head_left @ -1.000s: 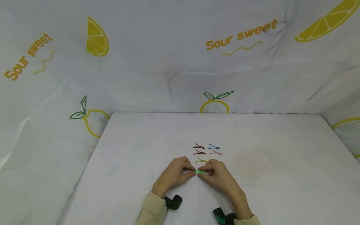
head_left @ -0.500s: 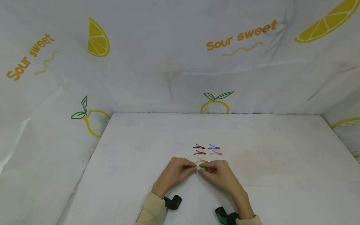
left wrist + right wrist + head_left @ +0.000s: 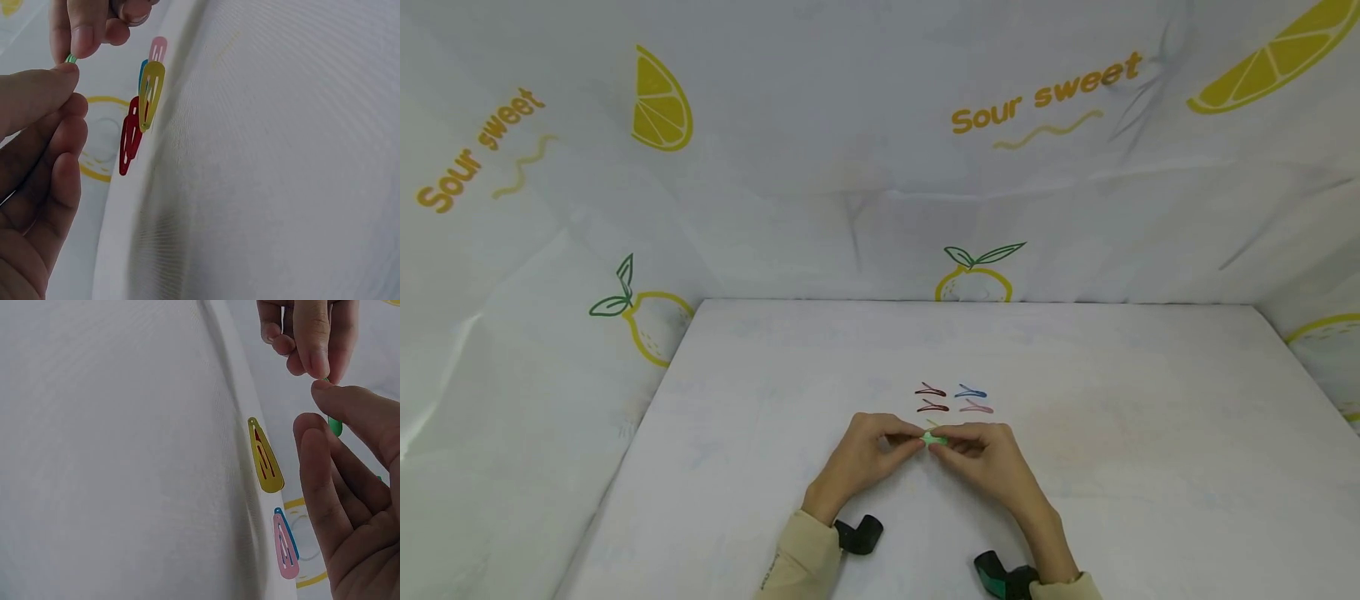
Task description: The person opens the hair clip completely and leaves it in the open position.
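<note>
Both hands meet over the table around a green snap hair clip (image 3: 937,439). My left hand (image 3: 871,457) pinches one end of it between thumb and index finger. From the other side, my right hand (image 3: 988,460) pinches it too, and a rounded green end (image 3: 336,427) shows beyond the thumb in the right wrist view. Fingertips cover much of the clip. Just behind the hands lies a yellow hair clip (image 3: 271,483), mostly hidden in the head view. Farther back are two red clips (image 3: 933,407), a blue clip (image 3: 972,392) and a pink clip (image 3: 977,407), all spread open.
The white table (image 3: 760,375) runs back to a hanging white cloth (image 3: 820,225) printed with lemons and lettering. Black wrist devices (image 3: 862,535) sit at both wrists, below beige sleeves (image 3: 803,557).
The two hands and the green hair clip have moved slightly away from the body, toward the yellow clip, which they now largely cover. The green clip has tilted. The other clips stay put.
</note>
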A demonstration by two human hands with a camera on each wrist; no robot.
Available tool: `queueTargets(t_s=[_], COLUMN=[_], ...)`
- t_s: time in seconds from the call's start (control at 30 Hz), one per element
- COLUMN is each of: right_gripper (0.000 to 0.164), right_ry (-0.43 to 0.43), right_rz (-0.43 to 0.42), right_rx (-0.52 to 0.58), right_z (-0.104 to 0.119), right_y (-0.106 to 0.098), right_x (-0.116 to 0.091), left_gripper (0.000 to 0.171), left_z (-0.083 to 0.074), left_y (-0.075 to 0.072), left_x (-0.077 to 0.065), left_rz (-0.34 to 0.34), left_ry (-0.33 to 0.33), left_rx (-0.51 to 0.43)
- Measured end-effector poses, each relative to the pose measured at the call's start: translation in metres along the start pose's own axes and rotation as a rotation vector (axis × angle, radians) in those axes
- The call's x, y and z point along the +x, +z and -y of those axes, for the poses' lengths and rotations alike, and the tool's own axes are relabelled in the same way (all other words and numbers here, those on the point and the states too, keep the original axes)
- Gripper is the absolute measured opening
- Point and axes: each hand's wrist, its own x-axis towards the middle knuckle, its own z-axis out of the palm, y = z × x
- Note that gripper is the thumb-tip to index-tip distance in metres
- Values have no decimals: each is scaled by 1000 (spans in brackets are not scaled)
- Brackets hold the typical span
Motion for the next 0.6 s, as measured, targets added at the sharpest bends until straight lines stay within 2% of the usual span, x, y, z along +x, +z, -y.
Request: queueTargets(t_s=[0.2,0.43,0.6], right_gripper=[13,9,10], right_ry=[-28,-95,-125], right_rz=[-40,-78,-125], right_rx=[18,35,-14], right_z=[-1,-3,-2], right_y=[1,2,4], right_x=[0,1,1], left_gripper=[10,11,11], left_z=[0,0,0], left_y=[1,0,1], left_x=[2,3,4], left_rz=[-35,-26,-32], left_ry=[38,12,47], left_rx=[-30,-42,-25])
